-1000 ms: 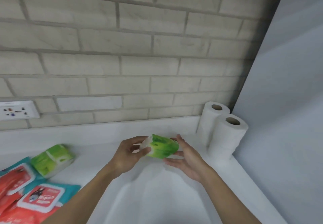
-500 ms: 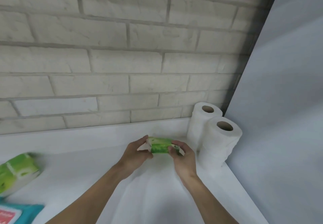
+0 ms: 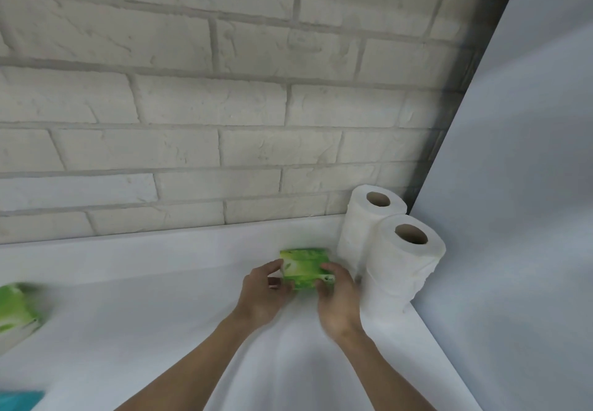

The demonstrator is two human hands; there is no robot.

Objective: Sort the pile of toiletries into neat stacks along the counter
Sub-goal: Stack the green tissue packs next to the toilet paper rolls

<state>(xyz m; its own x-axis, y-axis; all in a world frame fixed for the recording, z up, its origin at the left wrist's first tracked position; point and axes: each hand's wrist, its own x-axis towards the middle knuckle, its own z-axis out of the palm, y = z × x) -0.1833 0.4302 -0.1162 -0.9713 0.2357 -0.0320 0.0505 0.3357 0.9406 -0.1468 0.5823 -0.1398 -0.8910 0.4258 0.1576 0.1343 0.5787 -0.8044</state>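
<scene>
A green tissue pack (image 3: 303, 267) sits low on the white counter (image 3: 160, 308), just left of the toilet rolls. My left hand (image 3: 261, 295) grips its left side and my right hand (image 3: 337, 298) grips its right side, fingers curled over the edges. Two stacks of white toilet rolls (image 3: 402, 266) stand in the right back corner, one behind the other (image 3: 369, 218). A second green tissue pack (image 3: 16, 311) lies at the far left, blurred.
A brick wall (image 3: 224, 105) runs behind the counter, and a plain white panel (image 3: 513, 186) closes off the right side. A teal wipes pack corner (image 3: 19, 399) shows at the bottom left edge.
Both hands have carried the green pack right and back, lowering it toward the counter beside the toilet rolls. The view has shifted right, pushing the wipes packs and socket out of frame.
</scene>
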